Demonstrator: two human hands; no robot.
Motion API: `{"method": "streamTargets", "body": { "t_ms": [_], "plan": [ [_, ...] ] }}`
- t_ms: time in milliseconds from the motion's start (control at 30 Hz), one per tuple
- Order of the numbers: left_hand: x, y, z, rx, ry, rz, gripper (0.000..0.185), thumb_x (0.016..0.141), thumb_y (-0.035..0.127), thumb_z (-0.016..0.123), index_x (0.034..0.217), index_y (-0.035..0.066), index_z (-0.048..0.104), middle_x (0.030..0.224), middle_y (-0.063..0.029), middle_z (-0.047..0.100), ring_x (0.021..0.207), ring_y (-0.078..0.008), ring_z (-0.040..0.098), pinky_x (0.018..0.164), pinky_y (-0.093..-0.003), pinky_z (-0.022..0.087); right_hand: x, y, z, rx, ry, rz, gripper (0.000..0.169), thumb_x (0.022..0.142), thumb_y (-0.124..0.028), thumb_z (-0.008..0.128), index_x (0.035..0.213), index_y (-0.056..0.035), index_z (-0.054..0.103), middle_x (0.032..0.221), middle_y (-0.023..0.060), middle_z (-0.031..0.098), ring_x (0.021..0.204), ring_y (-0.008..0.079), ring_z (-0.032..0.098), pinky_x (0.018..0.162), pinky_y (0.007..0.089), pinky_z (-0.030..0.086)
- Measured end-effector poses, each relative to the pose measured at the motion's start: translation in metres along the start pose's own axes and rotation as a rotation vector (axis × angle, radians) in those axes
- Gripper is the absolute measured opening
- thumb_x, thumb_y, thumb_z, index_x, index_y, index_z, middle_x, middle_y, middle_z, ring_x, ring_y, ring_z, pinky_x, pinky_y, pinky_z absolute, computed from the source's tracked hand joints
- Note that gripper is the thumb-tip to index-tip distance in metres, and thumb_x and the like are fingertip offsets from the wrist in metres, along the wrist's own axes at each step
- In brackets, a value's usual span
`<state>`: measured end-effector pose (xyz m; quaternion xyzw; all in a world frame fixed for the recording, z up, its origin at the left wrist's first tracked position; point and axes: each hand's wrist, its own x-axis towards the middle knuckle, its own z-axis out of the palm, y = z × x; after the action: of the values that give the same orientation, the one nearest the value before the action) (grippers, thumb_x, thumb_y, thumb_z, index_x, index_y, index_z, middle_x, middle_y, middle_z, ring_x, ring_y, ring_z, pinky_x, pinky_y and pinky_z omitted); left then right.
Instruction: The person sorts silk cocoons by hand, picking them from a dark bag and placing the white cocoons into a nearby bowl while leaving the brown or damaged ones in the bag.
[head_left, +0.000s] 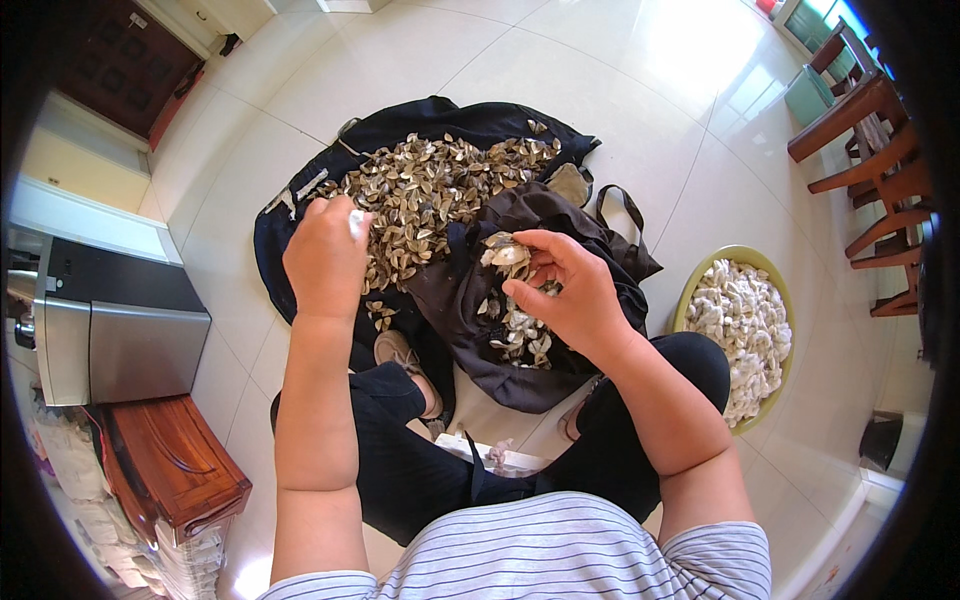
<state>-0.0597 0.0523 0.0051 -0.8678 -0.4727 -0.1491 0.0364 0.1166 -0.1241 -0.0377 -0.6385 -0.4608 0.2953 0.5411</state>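
Observation:
My left hand (328, 255) is raised at the left edge of a heap of dry brown boll husks (420, 195). A tuft of white fibre, apparently cotton (357, 223), is pinched in its fingers. In my right hand (574, 289) are opened cotton bolls (507, 253), brown husk with white showing, held between thumb and fingers. Beneath that hand, more bolls with white fibre (525, 330) lie in a dark cloth bag (469, 330). The husks rest on a black cloth (281, 255) spread over the floor.
A green basin (684, 311) filled with white cotton tufts (739, 337) stands right of my knee. Wooden chairs (862, 127) are at the far right. On the left are a silver-and-black appliance (146, 345) and a wooden cabinet (180, 457). A few husks (381, 313) lie near my shoe (397, 352).

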Motion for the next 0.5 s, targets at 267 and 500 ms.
{"method": "streamTargets", "body": {
  "t_ms": [267, 500],
  "plan": [
    [-0.003, 0.019, -0.001, -0.292, 0.037, 0.097, 0.014, 0.077, 0.015, 0.066, 0.090, 0.009, 0.064, 0.082, -0.0086, 0.059, 0.076, -0.0289, 0.059, 0.063, -0.0364, 0.047, 0.000, 0.005, 0.003, 0.384, -0.019, 0.133, 0.042, 0.077, 0.000, 0.069, 0.114, 0.0055, 0.052, 0.096, 0.0070, 0.061, 0.082, 0.0086, 0.058, 0.073, 0.0213, 0.049],
    [-0.020, 0.051, -0.005, -0.944, -0.237, 0.270, 0.018, 0.075, 0.013, 0.068, 0.092, 0.009, 0.065, 0.081, -0.0107, 0.058, 0.075, -0.0275, 0.059, 0.067, -0.0335, 0.046, 0.003, 0.006, 0.001, 0.597, -0.045, 0.180, 0.041, 0.079, 0.000, 0.067, 0.116, 0.0065, 0.050, 0.099, 0.0078, 0.061, 0.088, 0.0104, 0.059, 0.078, 0.0225, 0.050]
  ]
}}
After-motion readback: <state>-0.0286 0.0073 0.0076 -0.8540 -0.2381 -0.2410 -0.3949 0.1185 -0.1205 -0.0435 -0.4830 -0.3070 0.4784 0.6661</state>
